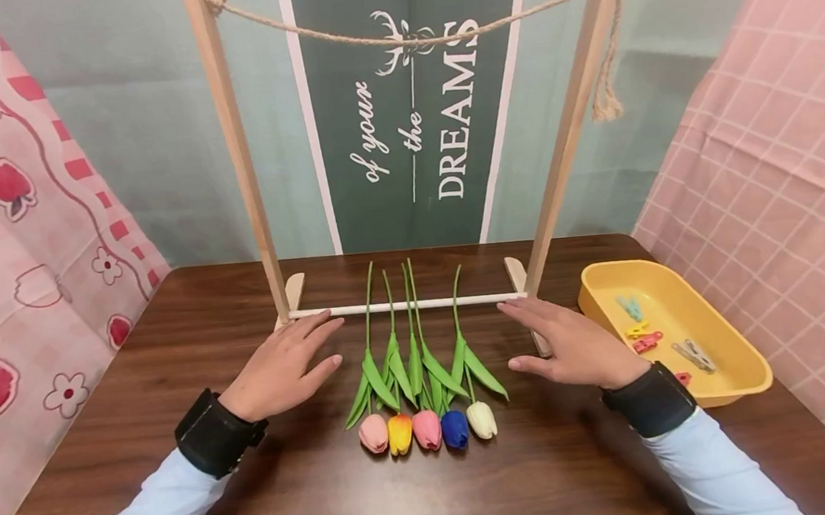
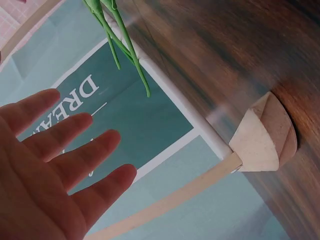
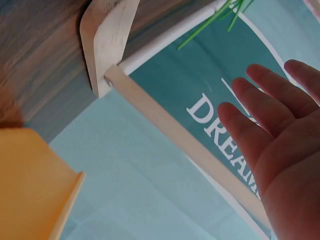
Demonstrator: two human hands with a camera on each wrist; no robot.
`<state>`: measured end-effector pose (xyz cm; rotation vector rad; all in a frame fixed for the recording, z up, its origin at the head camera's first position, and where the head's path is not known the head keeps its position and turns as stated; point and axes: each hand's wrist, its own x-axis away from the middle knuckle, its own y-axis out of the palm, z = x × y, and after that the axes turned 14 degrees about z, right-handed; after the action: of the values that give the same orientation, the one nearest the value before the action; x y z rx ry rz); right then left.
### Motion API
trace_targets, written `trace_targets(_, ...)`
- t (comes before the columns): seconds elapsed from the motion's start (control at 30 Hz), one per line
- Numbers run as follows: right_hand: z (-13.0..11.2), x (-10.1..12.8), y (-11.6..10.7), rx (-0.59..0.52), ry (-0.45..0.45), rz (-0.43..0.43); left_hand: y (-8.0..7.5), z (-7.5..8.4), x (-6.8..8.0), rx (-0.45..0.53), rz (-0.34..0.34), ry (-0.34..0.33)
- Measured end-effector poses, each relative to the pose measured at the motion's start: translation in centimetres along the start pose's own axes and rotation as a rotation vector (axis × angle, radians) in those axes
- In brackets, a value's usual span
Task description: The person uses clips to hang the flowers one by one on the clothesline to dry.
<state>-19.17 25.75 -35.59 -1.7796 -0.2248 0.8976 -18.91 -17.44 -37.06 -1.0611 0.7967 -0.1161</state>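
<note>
From my feed the five tulips [image 1: 422,371] lie in a row on the counter [image 1: 315,495]. My left hand [image 1: 282,367] and right hand [image 1: 575,345] sit flat beside them, fingers spread, holding nothing. Behind the tulips, I'd guess a careless reach bumps the wooden rack [image 1: 402,305] and tips it.

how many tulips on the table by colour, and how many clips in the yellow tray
pink tulip: 1
yellow-orange tulip: 1
deep pink tulip: 1
blue tulip: 1
white tulip: 1
clips in the yellow tray: about 5, small and hard to tell apart (blue-green, yellow, red, grey, one red partly hidden)
total: 5 tulips, about 5 clips, about 10 things
</note>
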Motion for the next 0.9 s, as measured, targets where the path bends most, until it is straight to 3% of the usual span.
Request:
trace_targets(0.57, -0.7, 0.4, -4.8, 0.066, 0.027, 0.022, -0.3, -0.2, 0.2, 0.022, 0.038, -0.084)
trace_targets(0.9, 1.6, 0.6, -8.5, 0.161, 0.062, 0.051, -0.5, 0.0, 0.1, 0.027, 0.031, -0.094)
